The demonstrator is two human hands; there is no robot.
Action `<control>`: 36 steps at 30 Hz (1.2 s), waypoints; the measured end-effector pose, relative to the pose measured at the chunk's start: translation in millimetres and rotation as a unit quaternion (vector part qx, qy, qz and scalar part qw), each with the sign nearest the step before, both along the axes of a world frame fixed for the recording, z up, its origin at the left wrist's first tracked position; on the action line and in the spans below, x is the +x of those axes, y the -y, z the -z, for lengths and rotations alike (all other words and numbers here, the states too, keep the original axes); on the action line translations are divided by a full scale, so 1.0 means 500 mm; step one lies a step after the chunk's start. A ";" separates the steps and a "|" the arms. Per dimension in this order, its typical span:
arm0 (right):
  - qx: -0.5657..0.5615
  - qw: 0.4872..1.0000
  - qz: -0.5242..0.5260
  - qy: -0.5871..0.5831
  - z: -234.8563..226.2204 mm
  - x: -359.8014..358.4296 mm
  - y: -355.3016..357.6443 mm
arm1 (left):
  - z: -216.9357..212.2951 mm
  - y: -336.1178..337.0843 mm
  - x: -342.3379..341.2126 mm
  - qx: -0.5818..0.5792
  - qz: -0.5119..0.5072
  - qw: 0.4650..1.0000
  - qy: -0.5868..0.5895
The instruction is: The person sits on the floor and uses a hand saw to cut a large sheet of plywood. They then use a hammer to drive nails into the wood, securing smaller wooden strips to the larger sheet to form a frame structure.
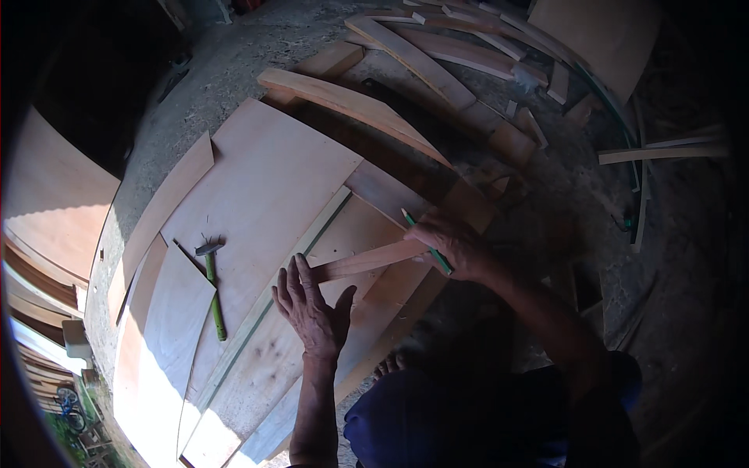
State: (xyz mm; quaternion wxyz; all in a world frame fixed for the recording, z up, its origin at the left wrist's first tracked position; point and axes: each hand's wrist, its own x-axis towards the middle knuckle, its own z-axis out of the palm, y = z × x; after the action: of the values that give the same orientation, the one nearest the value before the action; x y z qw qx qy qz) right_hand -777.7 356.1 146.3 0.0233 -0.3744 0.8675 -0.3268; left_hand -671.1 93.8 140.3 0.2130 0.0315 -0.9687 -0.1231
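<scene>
My left hand (314, 312) lies open, thumb spread, its fingers at the left end of a short wooden strip (363, 260). Beneath it runs a long, narrow greenish strip (273, 296) across pale plywood panels (265, 164). My right hand (456, 248) is closed around a green pencil (438, 260), whose sharpened tip points up and away. The right end of the short strip reaches the fingers of that same hand; whether they grip it too, I cannot tell. Left of my left hand, a hammer (214, 285) with a green handle rests on the plywood.
Thick wooden boards (351, 105) lie beyond the panels. Farther right is a pile of offcuts and long curved strips (468, 51) on the concrete floor (234, 58). More sheets (58, 195) stand at the far left. My knee (390, 421) is close to the near edge.
</scene>
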 end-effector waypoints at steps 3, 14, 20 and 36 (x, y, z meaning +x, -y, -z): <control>-0.012 0.998 -0.055 0.009 -0.009 -0.026 -0.031 | -0.005 0.001 -0.046 0.009 0.144 0.976 0.163; 0.207 0.927 0.276 0.149 0.090 0.142 -0.373 | 0.082 -0.143 -0.008 0.085 0.168 0.968 0.163; 0.235 0.844 0.429 0.221 0.271 0.340 -0.368 | 0.095 -0.147 -0.043 0.085 0.181 0.958 0.207; -0.304 0.793 0.470 0.240 0.190 0.378 -0.433 | 0.042 -0.142 -0.023 0.118 0.155 0.978 0.068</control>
State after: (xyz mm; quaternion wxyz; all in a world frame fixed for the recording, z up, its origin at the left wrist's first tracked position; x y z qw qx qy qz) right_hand -588.9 572.5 51.2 -0.0406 0.1828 0.7587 -0.6240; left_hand -682.8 164.6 119.4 0.1199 -0.0860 -0.9527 -0.2656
